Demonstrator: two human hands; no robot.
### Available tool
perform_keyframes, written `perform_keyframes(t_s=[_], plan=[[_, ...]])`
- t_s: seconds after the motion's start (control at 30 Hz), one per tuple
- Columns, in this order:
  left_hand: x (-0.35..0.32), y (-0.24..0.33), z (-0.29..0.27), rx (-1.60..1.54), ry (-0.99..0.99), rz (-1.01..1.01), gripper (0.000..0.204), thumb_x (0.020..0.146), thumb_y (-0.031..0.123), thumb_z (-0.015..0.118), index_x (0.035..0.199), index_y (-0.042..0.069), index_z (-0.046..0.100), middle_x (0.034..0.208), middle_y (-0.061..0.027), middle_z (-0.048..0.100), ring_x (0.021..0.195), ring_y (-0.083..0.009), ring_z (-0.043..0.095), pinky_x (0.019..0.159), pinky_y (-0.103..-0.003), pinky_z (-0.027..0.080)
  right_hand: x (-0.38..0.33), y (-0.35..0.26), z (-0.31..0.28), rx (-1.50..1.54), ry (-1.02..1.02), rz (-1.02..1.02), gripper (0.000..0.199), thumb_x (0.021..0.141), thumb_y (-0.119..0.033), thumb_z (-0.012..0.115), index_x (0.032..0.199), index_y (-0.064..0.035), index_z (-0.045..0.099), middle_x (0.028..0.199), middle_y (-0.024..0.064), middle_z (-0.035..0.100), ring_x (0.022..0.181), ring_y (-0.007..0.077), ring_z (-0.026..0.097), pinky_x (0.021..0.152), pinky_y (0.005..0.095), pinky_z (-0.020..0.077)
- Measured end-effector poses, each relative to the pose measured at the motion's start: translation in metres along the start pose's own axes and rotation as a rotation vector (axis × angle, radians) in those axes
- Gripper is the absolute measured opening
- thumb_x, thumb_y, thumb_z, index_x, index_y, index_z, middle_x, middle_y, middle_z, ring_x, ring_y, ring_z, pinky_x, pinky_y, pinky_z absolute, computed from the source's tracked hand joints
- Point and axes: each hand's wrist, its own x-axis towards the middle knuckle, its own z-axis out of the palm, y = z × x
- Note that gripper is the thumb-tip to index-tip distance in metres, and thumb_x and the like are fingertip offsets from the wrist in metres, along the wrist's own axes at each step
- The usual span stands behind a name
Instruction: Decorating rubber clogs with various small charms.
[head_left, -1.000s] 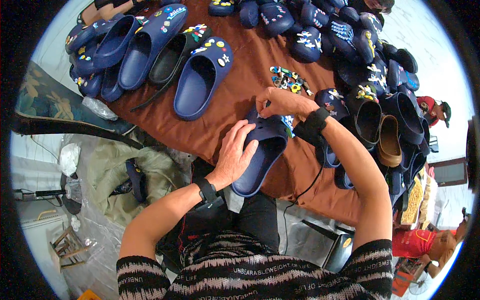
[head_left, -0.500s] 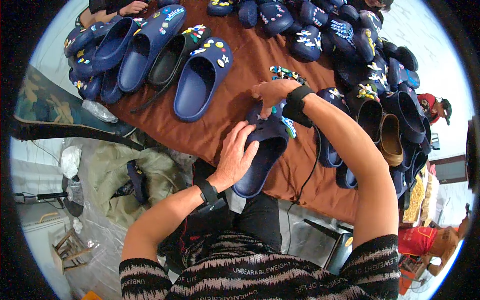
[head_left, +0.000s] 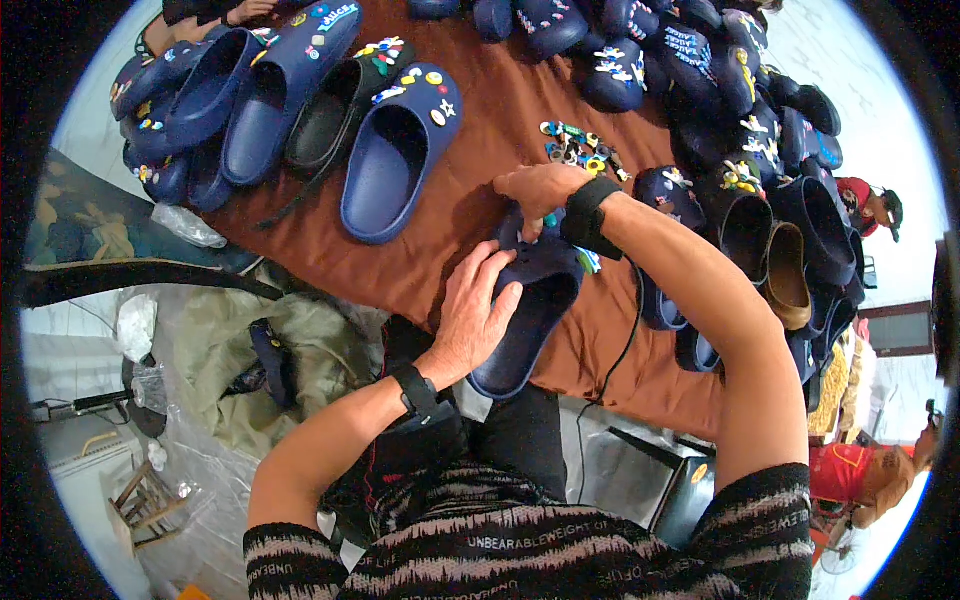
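A dark blue clog (head_left: pixel 528 330) lies at the table's near edge, its heel toward me and partly over the edge. Along its left side my left hand (head_left: pixel 474 308) is closed on it, thumb on the rim of the opening and fingers over the upper. My right hand (head_left: pixel 545 195) bends over the toe, with a digit pressed down on the upper; its other fingertips are partly hidden. Colourful charms (head_left: pixel 588 261) sit on the clog's right side by my wrist. Just beyond the right hand lies a small pile of loose shoe charms (head_left: pixel 580 150).
Blue and black clogs with charms (head_left: pixel 395 160) line the left of the brown cloth-covered table (head_left: pixel 480 130). More clogs (head_left: pixel 690 65) are heaped at the back and right. A black cable (head_left: pixel 632 340) runs down the near edge. Another person's hand (head_left: pixel 250 10) shows at far left.
The view has shifted slightly, showing more of the charm pile. My right hand stays at the toe, and my left hand keeps its hold. The side charms are more covered by my right wrist.
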Motion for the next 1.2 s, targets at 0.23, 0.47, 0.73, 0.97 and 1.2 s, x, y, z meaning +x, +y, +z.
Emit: perform_keyframes(t_s=[0.23, 0.47, 0.73, 0.97, 1.2], plan=[[-0.002, -0.003, 0.001, 0.069, -0.003, 0.047, 0.037, 0.099, 0.025, 0.053, 0.131, 0.006, 0.053, 0.144, -0.0192, 0.044, 0.134, -0.0386, 0.041, 0.113, -0.046, 0.031, -0.014, -0.011, 0.030, -0.055, 0.287, 0.082, 0.075, 0.066, -0.021, 0.085, 0.132, -0.0071, 0.053, 0.121, 0.0170, 0.061, 0.118, 0.0398, 0.056, 0.098, 0.0489, 0.0466], [-0.001, -0.003, 0.000, -0.042, 0.039, 0.037, 0.036, 0.100, 0.025, 0.050, 0.130, 0.006, 0.053, 0.141, -0.0196, 0.045, 0.130, -0.0386, 0.043, 0.110, -0.047, 0.033, -0.025, 0.007, 0.002, 0.199, 0.093, 0.040, 0.071, 0.071, -0.029, 0.082, 0.133, -0.0046, 0.055, 0.122, 0.0197, 0.061, 0.118, 0.0369, 0.057, 0.098, 0.0437, 0.0461], [-0.001, 0.000, -0.002, -0.065, 0.054, 0.059, 0.035, 0.101, 0.021, 0.048, 0.130, 0.003, 0.052, 0.140, -0.0202, 0.045, 0.134, -0.0374, 0.042, 0.113, -0.044, 0.031, -0.049, 0.072, 0.026, 0.580, 0.621, 0.024, 0.032, 0.082, -0.026, 0.070, 0.103, -0.0018, 0.070, 0.095, 0.0227, 0.070, 0.090, 0.0370, 0.068, 0.082, 0.0441, 0.0529], [0.001, 0.001, -0.001, -0.075, 0.033, 0.045, 0.035, 0.101, 0.022, 0.049, 0.130, 0.003, 0.052, 0.141, -0.0199, 0.044, 0.134, -0.0362, 0.041, 0.114, -0.043, 0.030, -0.095, 0.155, 0.076, 0.701, 0.636, 0.654, 0.029, 0.091, -0.014, 0.059, 0.112, 0.0056, 0.065, 0.084, 0.0161, 0.069, 0.070, 0.0195, 0.069, 0.059, 0.0336, 0.0555], [0.001, -0.001, 0.002, -0.063, 0.063, 0.072, 0.036, 0.099, 0.024, 0.053, 0.131, 0.007, 0.052, 0.141, -0.0184, 0.045, 0.130, -0.0385, 0.044, 0.109, -0.046, 0.035, -0.048, 0.177, 0.118, 0.558, 0.790, 0.545, 0.028, 0.091, -0.008, 0.058, 0.115, 0.0060, 0.063, 0.090, 0.0172, 0.069, 0.072, 0.0224, 0.071, 0.057, 0.0327, 0.0565]])
